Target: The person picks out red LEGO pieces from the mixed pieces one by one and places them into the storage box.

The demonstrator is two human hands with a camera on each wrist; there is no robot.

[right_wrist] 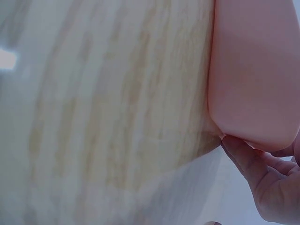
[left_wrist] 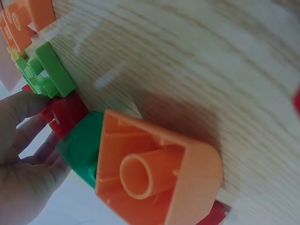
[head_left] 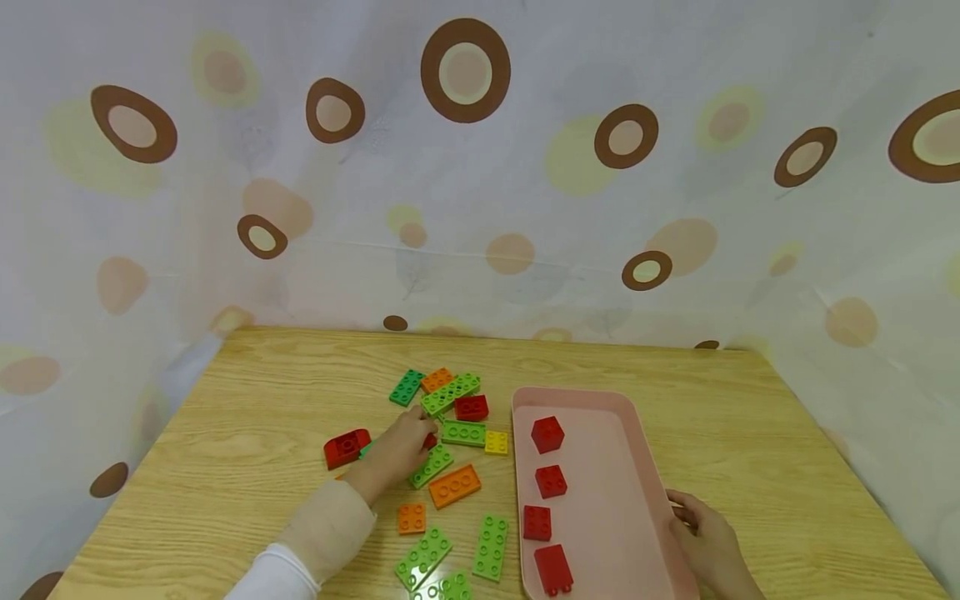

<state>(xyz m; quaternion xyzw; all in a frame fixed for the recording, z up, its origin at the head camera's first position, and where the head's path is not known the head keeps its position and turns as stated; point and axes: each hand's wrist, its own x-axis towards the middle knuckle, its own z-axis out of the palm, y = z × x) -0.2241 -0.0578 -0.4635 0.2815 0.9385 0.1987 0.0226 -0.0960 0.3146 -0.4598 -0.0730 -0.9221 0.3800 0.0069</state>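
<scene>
My left hand reaches into the loose toy bricks on the table. In the left wrist view its fingertips pinch a small red brick, mostly hidden by the hand in the head view. A light green brick and a dark green brick lie against that red one, and an orange brick shows its hollow underside nearer the camera. On the other side, my right hand grips the right wall of a pink tray. Inside the tray, several red bricks stand in a column along its left side.
Around the left hand lie a red brick, a yellow brick, a flat orange brick and a long light green brick. A dark green brick sits farther back. Behind the wooden table hangs a patterned cloth.
</scene>
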